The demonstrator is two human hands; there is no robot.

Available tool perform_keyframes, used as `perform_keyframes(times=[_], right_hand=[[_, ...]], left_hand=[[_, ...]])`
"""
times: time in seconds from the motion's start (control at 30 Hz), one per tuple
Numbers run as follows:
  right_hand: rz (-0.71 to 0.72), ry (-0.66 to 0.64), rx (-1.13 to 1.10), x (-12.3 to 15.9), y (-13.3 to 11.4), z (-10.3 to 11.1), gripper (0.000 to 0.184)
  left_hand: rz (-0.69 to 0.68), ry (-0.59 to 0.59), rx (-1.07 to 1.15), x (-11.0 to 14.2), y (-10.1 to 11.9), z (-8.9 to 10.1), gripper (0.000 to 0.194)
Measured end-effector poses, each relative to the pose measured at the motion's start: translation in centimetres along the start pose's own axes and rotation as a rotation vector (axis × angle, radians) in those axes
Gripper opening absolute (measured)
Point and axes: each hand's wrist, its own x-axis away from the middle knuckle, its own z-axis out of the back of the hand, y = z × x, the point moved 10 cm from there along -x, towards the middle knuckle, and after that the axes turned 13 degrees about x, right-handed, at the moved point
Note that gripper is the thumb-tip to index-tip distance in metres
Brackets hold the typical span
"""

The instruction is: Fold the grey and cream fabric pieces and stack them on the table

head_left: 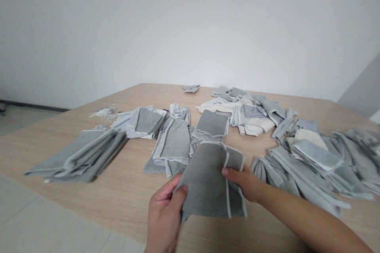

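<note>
Both hands hold one grey fabric piece (212,184) upright above the near edge of the counter (127,193). The left hand (164,213) pinches the lower left edge between thumb and fingers; the right hand (246,184) grips the right side, thumb on the front face and fingers hidden behind the cloth. Neither hand is spread wide: each is closed on the fabric.

The piece is lifted clear of the counter and faces the camera, which judged from the grip keeps its pale seam edge visible and lets the layers hang flat. A white-edged vertical seam runs down its right third; a second layer shows behind it.

Surrounding material is grouped by position:
- Left: a flat stack of long grey strips (80,158), laid parallel, well apart from the hands
- Centre: overlapping grey panels (175,144) just beyond the held piece
- Far centre: a loose mixed pile (249,112) of grey and cream pieces, unsorted in appearance
- Right: a heap of grey strips (314,166) beside the right forearm

One small scrap (191,88) lies alone near the far edge. Pale floor tiles (44,225) show at lower left
</note>
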Motion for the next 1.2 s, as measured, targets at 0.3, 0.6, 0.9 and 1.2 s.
perform_keyframes(times=[0.3,0.6,0.9,1.2], right_hand=[[-0.022,0.176,0.122,-0.1,1.0,0.5,0.057],[0.064,0.542,0.007,1.1,2.7,4.2,0.054],[-0.015,0.406,-0.204,1.1,3.0,1.2,0.062],[0.042,0.070,-0.369,1.9,1.9,-2.6,0.063]], left_hand=[[-0.041,0.039,-0.024,0.2,0.2,-0.2,0.041],[-0.006,-0.038,0.237,2.0,-0.5,-3.5,0.061],[0.007,-0.083,-0.093,2.2,-0.7,-3.9,0.049],[0.003,0.116,0.044,2.0,-2.1,-1.8,0.047]])
